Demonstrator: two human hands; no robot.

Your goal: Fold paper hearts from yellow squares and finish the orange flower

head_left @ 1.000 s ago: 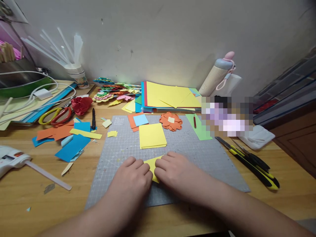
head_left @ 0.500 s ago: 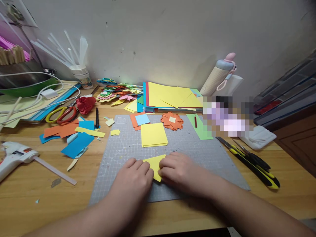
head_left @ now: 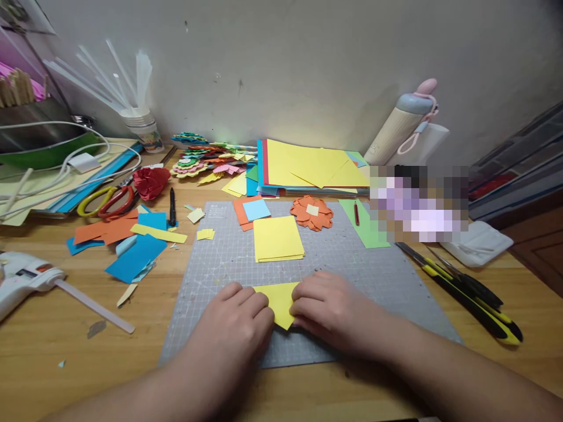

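A small folded yellow paper [head_left: 280,302] lies on the grey cutting mat [head_left: 373,275] near its front edge. My left hand [head_left: 235,325] rests on the paper's left side with fingers curled and pressed down. My right hand [head_left: 328,308] presses its right side the same way. Only a triangular middle part of the paper shows between the hands. Just beyond it sits a small stack of yellow squares [head_left: 277,238], and farther back an orange paper flower [head_left: 312,213].
Coloured paper sheets [head_left: 308,167] are stacked at the back by the wall. Paper scraps [head_left: 132,240], scissors [head_left: 105,202] and a glue gun [head_left: 26,278] lie at the left. Utility knives [head_left: 466,293] lie right of the mat, a bottle [head_left: 402,123] leans on the wall.
My hands have slid slightly apart along the yellow paper, so more of it shows between them. The view has shifted a little.
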